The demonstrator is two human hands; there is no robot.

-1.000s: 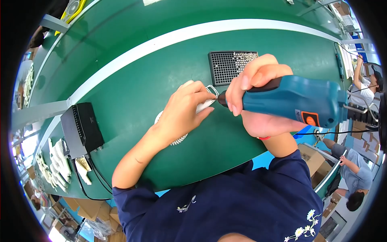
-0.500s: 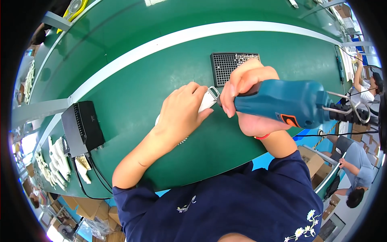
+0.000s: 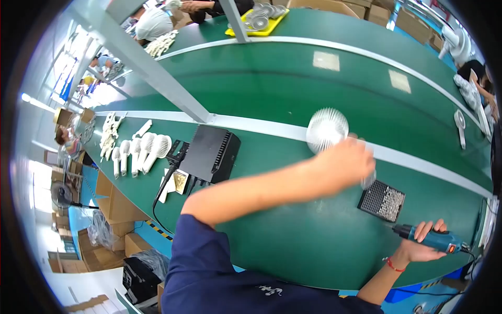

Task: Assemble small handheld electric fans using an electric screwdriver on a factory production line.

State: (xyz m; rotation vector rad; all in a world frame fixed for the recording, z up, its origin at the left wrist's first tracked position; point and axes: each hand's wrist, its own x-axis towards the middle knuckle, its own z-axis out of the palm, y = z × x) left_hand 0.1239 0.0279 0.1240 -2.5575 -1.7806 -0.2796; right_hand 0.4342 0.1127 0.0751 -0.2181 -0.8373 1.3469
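Observation:
My left hand [image 3: 342,166] is closed on a white handheld fan [image 3: 327,130], lifted over the green bench. The fan's round ribbed head points away to the far left of the fist, and its handle end shows on the near right side; both are slightly blurred. At the right, my right hand [image 3: 426,247] grips a teal electric screwdriver [image 3: 439,240] with a black nose, its tip aimed left. Just beyond that tip lies a black perforated tray [image 3: 372,200] with many small screws in its right part.
A black vented box [image 3: 205,153] with cables stands on the bench to the left. Beyond it several white handheld fans [image 3: 148,148] lie in a row. A grey upright post [image 3: 157,73] rises from the white divider [image 3: 266,129]. Across sits a yellow tray [image 3: 269,31] of round parts.
My left hand has raised the fan away from the screwdriver, toward the divider, exposing its round head. My right hand has drawn the screwdriver off to the right. The view has swung left.

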